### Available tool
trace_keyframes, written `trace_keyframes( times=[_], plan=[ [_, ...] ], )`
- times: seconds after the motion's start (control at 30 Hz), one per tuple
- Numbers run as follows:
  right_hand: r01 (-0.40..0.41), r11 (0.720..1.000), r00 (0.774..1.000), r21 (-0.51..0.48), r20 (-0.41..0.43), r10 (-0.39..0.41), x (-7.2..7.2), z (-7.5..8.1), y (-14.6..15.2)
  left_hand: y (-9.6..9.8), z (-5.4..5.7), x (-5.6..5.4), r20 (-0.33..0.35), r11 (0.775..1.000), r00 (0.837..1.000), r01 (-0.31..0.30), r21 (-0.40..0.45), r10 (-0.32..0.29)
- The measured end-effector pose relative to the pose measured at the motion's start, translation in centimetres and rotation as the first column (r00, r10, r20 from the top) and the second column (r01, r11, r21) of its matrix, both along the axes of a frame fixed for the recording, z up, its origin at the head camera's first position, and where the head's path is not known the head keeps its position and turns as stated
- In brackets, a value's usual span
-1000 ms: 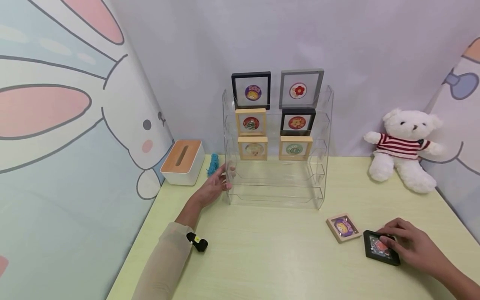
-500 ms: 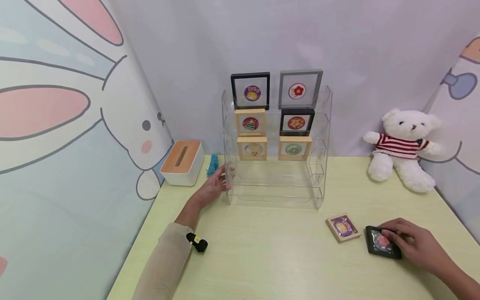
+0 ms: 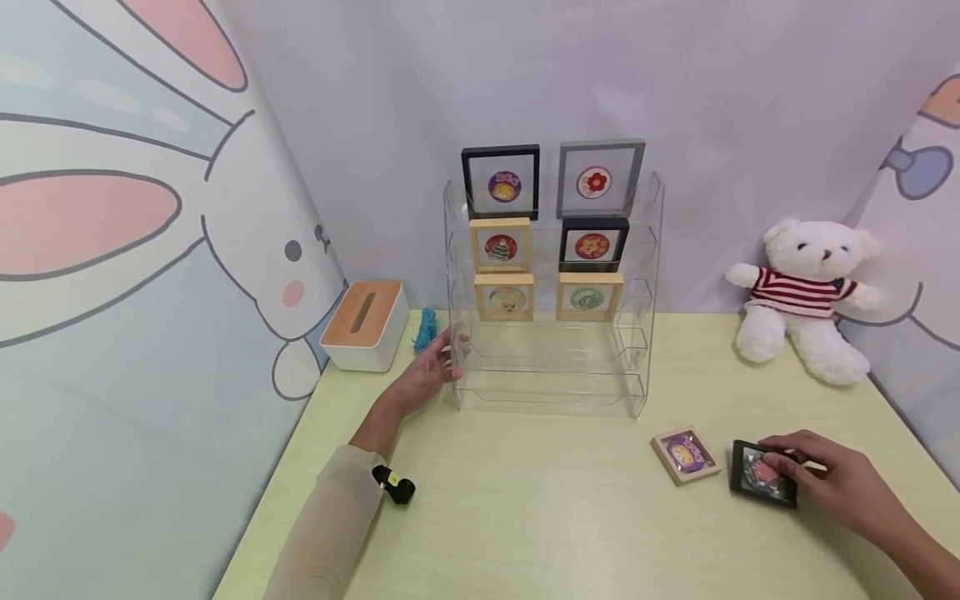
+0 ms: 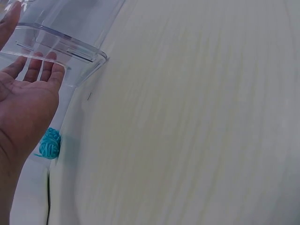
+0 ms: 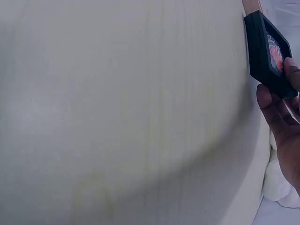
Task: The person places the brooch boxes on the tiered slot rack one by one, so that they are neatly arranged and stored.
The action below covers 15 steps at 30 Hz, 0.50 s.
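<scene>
My left hand (image 3: pixel 426 379) touches the left side of a clear acrylic display rack (image 3: pixel 551 383), its fingers fairly straight and seen partly through the plastic. In the left wrist view, the thumb and fingers stand apart around the rack's edge (image 4: pixel 86 51). My right hand (image 3: pixel 840 479) pinches a small black-framed picture (image 3: pixel 761 475) with a red design, thumb on the front and fingers behind. The right wrist view has this black frame (image 5: pixel 262 56) tilted, with fingertips under its edge. Left of it, a small wood-coloured frame (image 3: pixel 684 455) with a purple badge lies flat on the table.
On the rack's upper tiers stand several framed badges, among them a black frame (image 3: pixel 501 150) and a grey frame (image 3: pixel 637 179). A tissue box (image 3: pixel 367 329) and blue string (image 3: pixel 425 331) are at left. A white teddy bear (image 3: pixel 806 333) sits back right.
My right hand has shifted the black frame slightly up and away from me, and its tilt has changed. The left hand and rack stay in place.
</scene>
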State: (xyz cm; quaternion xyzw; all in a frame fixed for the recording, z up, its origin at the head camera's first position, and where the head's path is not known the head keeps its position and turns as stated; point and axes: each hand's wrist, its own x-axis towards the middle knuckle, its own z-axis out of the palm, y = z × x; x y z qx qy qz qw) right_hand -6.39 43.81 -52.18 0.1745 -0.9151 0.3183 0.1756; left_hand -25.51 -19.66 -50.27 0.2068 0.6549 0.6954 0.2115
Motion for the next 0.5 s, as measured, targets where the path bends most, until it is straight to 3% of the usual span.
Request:
trace_keyframes(
  times=[0.2,0.5],
  plan=[
    [-0.019,0.999,1.000,-0.050,0.003,0.019,-0.4,0.5,-0.1,-0.1,0.0,-0.1,-0.002,1.000,1.000,0.000,-0.004,0.000],
    [-0.060,0.997,0.996,-0.045,-0.070,0.057,-1.8,2.3,-1.1,0.1,-0.1,-0.1,-0.007,1.000,1.000,-0.009,-0.019,0.009]
  ],
)
